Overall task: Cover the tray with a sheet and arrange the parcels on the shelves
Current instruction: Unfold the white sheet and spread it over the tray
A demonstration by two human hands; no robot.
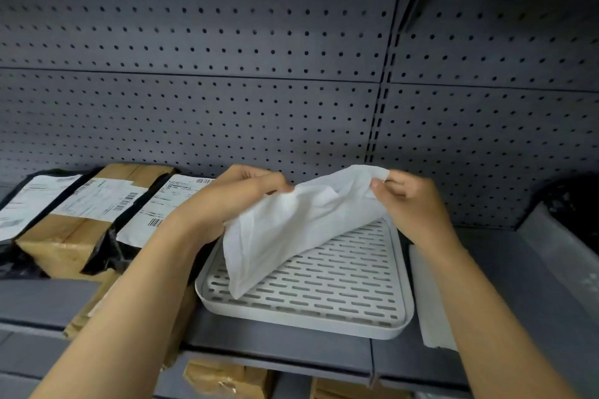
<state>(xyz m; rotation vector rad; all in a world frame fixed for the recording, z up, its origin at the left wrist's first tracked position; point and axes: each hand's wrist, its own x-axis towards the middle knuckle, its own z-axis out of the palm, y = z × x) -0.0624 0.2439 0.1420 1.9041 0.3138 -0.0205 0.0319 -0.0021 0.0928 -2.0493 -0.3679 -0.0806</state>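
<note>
While both hands' fingers pinch a white sheet (pixel 304 223) above the slotted tray (pixel 324 288), parcels (pixel 81 214) crowd the grey pegboard-backed shelf (pixel 285 343).

The grey shelf (pixel 291 343) carries labelled parcels (pixel 81 214) at its left end, a slotted tray (pixel 324 317) near its front edge, and perhaps folded sheets (pixel 431 301) just right of it.

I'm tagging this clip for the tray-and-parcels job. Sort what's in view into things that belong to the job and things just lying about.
Belongs to the job:
white sheet, held up by left hand and right hand
slotted grey tray
labelled parcels beside the tray
shelf

Just lying about:
folded white sheet right of the tray
perforated back panel
</note>
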